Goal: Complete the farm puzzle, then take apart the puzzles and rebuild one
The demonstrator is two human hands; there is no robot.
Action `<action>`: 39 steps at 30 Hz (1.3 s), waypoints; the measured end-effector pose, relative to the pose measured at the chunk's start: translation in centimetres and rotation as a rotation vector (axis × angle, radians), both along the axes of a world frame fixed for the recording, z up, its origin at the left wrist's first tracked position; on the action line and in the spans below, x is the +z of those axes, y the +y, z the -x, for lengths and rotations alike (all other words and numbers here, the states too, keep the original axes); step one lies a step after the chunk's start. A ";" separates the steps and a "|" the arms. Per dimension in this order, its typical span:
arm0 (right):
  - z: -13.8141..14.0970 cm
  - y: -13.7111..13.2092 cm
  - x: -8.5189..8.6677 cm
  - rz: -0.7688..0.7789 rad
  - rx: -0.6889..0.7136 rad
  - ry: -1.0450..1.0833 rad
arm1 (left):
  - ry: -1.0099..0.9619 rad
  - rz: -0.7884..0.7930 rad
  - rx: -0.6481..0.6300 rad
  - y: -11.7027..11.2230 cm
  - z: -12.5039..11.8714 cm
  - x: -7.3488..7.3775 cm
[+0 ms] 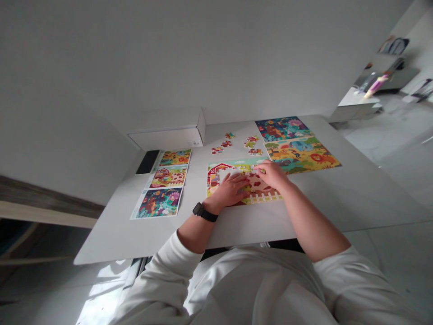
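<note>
A partly built farm jigsaw [216, 174] with a red barn and a white fence lies on the white table [338, 198] in front of me. My left hand [230, 189] rests flat on it, fingers stretched out, a black watch on the wrist. My right hand [272, 174] lies on the jigsaw's upper right part, fingers curled down onto the pieces; whether it grips one is hidden. Several loose pieces [250, 143] lie just beyond the jigsaw.
Two finished jigsaws [297, 142] lie at the far right of the table. Three picture cards [165, 183] sit in a column on the left, with a black phone [148, 161] and a white box [169, 133] behind them. Shelves stand at the far right.
</note>
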State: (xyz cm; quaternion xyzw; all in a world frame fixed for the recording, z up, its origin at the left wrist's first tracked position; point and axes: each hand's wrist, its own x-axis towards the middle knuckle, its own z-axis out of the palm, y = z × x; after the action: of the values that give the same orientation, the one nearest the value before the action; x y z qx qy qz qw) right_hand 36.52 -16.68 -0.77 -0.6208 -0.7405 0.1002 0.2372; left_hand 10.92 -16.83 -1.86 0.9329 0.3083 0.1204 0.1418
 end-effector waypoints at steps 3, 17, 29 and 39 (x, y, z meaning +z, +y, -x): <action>0.6 -0.2 -0.1 0.049 0.048 -0.048 | 0.002 0.009 0.014 0.0 -0.1 0.0; 1.3 -0.1 -0.3 0.145 0.095 -0.124 | 0.041 0.001 0.016 -0.3 -0.3 0.2; 0.5 0.2 -0.3 0.052 -0.011 -0.103 | 0.034 -0.078 0.047 0.3 -1.2 -0.8; 1.9 0.3 -0.2 0.112 -0.012 -0.172 | 0.036 -0.062 0.039 0.3 -1.4 -0.6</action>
State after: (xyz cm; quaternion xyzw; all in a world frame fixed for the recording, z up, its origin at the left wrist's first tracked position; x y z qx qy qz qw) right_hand 34.63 -16.41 -0.94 -0.6439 -0.7476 0.0861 0.1383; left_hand 12.37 -16.53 -2.41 0.9328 0.3249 0.1157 0.1051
